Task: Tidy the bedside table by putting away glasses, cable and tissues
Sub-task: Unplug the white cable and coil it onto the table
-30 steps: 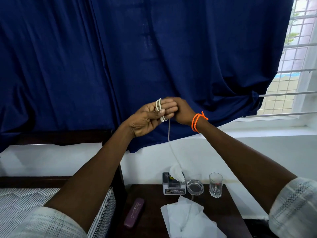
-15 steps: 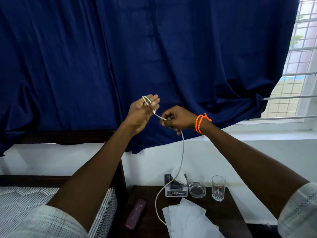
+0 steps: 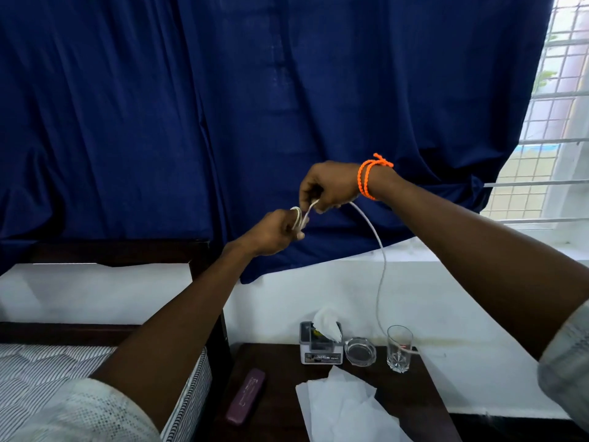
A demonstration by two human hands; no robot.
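My left hand [image 3: 274, 232] is raised in front of the blue curtain with loops of the white cable [image 3: 381, 266] wound around its fingers. Just above and to its right, my right hand [image 3: 328, 186] pinches the cable, which hangs down in an arc to the table behind the drinking glass [image 3: 399, 348]. On the dark bedside table [image 3: 280, 406] lie loose white tissues [image 3: 341, 409] at the front and a purple glasses case [image 3: 246, 395] at the left. A tissue box [image 3: 321, 346] with a tissue sticking out stands at the back.
A glass ashtray [image 3: 360, 350] sits between the tissue box and the drinking glass. A bed with a striped mattress [image 3: 47, 368] is at the left. The blue curtain [image 3: 255, 106] hangs behind my hands, with a grilled window [image 3: 561, 90] at the right.
My right hand has risen above my left and swung the cable to the right; the hanging part now drops behind the glass. My left hand has dropped lower, fingers curled around the loops.
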